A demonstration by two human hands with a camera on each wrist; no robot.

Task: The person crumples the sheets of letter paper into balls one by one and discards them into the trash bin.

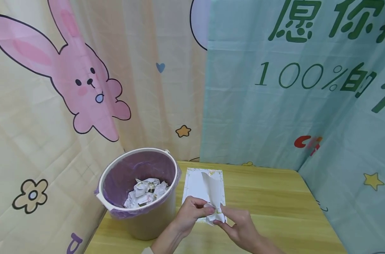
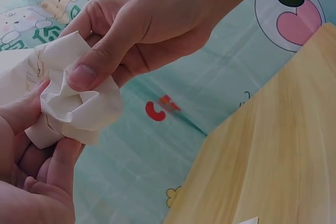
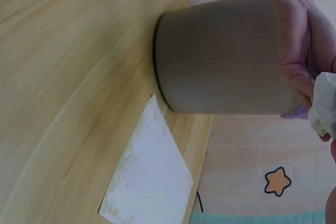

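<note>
Left hand (image 1: 190, 215) and right hand (image 1: 242, 224) are pinching a partly crumpled sheet (image 1: 214, 194); teal curtain (image 1: 243, 120) is showing "愿你", "100%的".

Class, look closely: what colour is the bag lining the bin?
The bag is purple; it shows best in the head view.

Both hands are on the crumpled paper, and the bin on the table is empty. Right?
Not quite: the bin isn't empty; the head view shows wadded papers inside it. The rest holds: the left hand and right hand both grip the crumpled paper, and the bin stands on the table.
</note>
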